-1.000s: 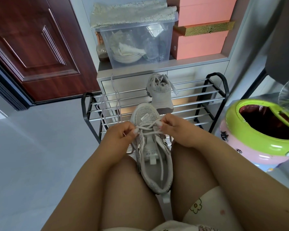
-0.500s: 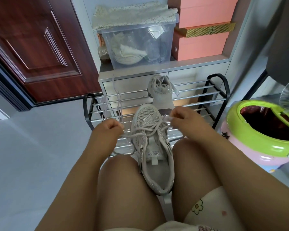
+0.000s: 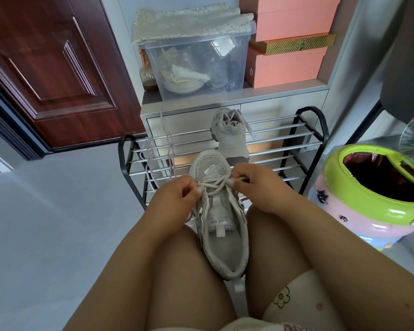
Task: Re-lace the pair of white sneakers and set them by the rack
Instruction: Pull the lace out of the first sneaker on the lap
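Observation:
A white sneaker [image 3: 221, 242] lies between my knees, toe pointing away, its tongue reading DREAM. Its white lace [image 3: 214, 185] crosses over the front eyelets. My left hand [image 3: 175, 199] pinches one lace end at the shoe's left side. My right hand [image 3: 253, 185] pinches the other end at the right side. The second white sneaker [image 3: 230, 134] stands on the black shoe rack [image 3: 304, 137] just beyond, heel towards me, laces loose. A spare lace [image 3: 167, 144] hangs over the rack's left bars.
A green and pink bin [image 3: 368, 189] with a dark liner stands at the right. Behind the rack a cabinet holds a clear storage box [image 3: 198, 65] and pink boxes [image 3: 287, 63]. A dark red door [image 3: 58, 68] is at the left, grey floor [image 3: 53, 223] below it.
My hands pulled apart with the lace ends half a second ago and have now come back together over the front of the shoe.

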Demonstrator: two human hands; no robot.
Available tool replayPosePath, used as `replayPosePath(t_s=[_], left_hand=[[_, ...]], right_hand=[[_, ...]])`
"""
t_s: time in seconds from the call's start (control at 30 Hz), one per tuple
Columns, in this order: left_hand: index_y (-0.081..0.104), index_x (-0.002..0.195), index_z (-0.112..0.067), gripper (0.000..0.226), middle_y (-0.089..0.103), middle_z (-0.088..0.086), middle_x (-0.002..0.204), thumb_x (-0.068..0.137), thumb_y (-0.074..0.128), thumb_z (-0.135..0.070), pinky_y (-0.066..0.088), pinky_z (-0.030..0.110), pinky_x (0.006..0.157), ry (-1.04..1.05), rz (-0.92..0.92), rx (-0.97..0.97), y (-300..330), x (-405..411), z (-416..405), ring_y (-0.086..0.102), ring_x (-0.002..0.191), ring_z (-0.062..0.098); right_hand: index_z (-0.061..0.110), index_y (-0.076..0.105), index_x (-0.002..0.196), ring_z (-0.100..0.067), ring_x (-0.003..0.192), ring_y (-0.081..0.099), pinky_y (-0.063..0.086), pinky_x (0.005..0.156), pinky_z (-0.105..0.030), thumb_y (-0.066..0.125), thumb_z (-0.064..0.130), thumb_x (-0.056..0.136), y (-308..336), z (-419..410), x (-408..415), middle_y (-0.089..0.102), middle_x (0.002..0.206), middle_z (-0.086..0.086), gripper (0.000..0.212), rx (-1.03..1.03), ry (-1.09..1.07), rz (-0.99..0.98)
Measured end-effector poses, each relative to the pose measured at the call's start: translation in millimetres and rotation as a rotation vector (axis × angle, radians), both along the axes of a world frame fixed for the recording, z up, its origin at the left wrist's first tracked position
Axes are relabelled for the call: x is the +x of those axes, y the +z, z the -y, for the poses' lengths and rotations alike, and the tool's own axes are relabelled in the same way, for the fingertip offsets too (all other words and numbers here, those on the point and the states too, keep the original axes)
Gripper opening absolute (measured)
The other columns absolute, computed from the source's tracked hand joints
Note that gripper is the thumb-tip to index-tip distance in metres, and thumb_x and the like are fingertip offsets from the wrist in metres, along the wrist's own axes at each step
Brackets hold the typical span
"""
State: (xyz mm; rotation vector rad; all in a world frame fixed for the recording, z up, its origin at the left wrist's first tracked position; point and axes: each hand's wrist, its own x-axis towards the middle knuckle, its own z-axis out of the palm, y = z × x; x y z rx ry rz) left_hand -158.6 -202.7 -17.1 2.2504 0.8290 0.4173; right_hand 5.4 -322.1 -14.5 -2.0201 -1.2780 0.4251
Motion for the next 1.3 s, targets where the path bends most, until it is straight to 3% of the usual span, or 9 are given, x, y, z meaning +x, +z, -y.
replayPosePath(t_s=[0.13, 0.23, 0.4, 0.5, 0.67, 0.83, 1.03, 1.13, 1.3], left_hand=[[0.052, 0.073, -0.018, 0.027, 0.058, 0.002, 0.068, 0.096, 0.05, -0.032, 0.04, 0.029, 0.057, 0.15, 0.089, 0.0, 4, -6, -4, 0.046, 0.056, 0.011], [0.056, 0.079, -0.013, 0.025, 0.063, 0.003, 0.076, 0.097, 0.048, -0.028, 0.042, 0.028, 0.06, 0.311, 0.185, -0.053, 5, -10, -7, 0.052, 0.064, 0.013], [0.049, 0.079, -0.011, 0.026, 0.069, 0.014, 0.088, 0.102, 0.037, -0.013, 0.055, 0.035, 0.087, 0.204, 0.807, -0.869, 13, -8, -8, 0.068, 0.092, 0.026], [0.049, 0.088, -0.005, 0.023, 0.071, 0.016, 0.081, 0.103, 0.037, -0.018, 0.056, 0.041, 0.085, 0.161, 0.68, -0.857, 11, -2, -2, 0.07, 0.09, 0.034], [0.053, 0.099, -0.011, 0.017, 0.071, 0.003, 0.08, 0.092, 0.059, -0.025, 0.058, 0.03, 0.073, 0.241, 0.317, -0.373, 8, 0, 3, 0.071, 0.077, 0.016], [0.063, 0.081, -0.016, 0.025, 0.069, 0.0, 0.072, 0.087, 0.064, -0.04, 0.052, 0.035, 0.07, 0.118, 0.066, -0.129, 2, 0, 11, 0.066, 0.071, 0.013], [0.061, 0.088, -0.01, 0.025, 0.068, -0.003, 0.073, 0.098, 0.048, -0.03, 0.052, 0.024, 0.061, 0.175, 0.118, -0.127, -6, 5, 7, 0.067, 0.069, 0.008], [0.058, 0.098, 0.002, 0.032, 0.068, 0.0, 0.069, 0.103, 0.035, -0.02, 0.053, 0.017, 0.055, 0.232, 0.196, -0.294, -11, 10, 5, 0.064, 0.054, 0.001], [0.051, 0.09, 0.001, 0.026, 0.069, 0.013, 0.071, 0.104, 0.033, -0.011, 0.056, 0.025, 0.052, 0.346, 0.567, -0.536, 1, 2, -16, 0.071, 0.059, 0.02]], right_hand=[[0.007, 0.053, 0.077, -0.013, 0.059, 0.053, 0.038, 0.057, -0.033, 0.055, 0.018, 0.093, 0, -1, 12, 0.059, 0.068, -0.003, 0.02, 0.144, -0.277, -0.054], [0.003, 0.049, 0.079, -0.009, 0.048, 0.055, 0.042, 0.051, -0.03, 0.05, 0.013, 0.096, 4, 2, 20, 0.068, 0.071, -0.004, 0.02, 0.355, -0.426, -0.42], [0.009, 0.04, 0.085, -0.018, 0.045, 0.059, 0.038, 0.038, -0.021, 0.042, 0.013, 0.1, 8, 4, 11, 0.071, 0.073, -0.014, 0.016, 0.469, -0.229, -1.096], [0.008, 0.042, 0.096, -0.023, 0.055, 0.063, 0.044, 0.042, -0.027, 0.049, 0.01, 0.097, 8, 2, 3, 0.069, 0.085, -0.019, 0.008, 0.31, -0.138, -0.908], [0.012, 0.056, 0.084, -0.01, 0.054, 0.059, 0.047, 0.05, -0.022, 0.075, 0.026, 0.08, 3, 2, 2, 0.066, 0.07, -0.005, 0.023, 0.064, -0.106, -0.282], [0.007, 0.061, 0.085, -0.009, 0.06, 0.062, 0.051, 0.055, -0.017, 0.072, 0.028, 0.083, 2, 2, -5, 0.067, 0.073, -0.003, 0.024, -0.009, -0.07, -0.19], [0.007, 0.052, 0.089, -0.027, 0.071, 0.065, 0.056, 0.07, -0.04, 0.053, 0.017, 0.093, -3, -7, -5, 0.068, 0.08, -0.008, 0.01, 0.074, -0.168, -0.166], [0.005, 0.045, 0.092, -0.024, 0.059, 0.065, 0.056, 0.058, -0.035, 0.045, 0.008, 0.097, 0, -7, -1, 0.069, 0.072, -0.003, 0.006, 0.214, -0.229, -0.359], [0.012, 0.047, 0.081, -0.017, 0.054, 0.06, 0.051, 0.051, -0.03, 0.055, 0.009, 0.088, -2, -2, 0, 0.064, 0.068, -0.004, 0.011, 0.217, -0.212, -0.254]])
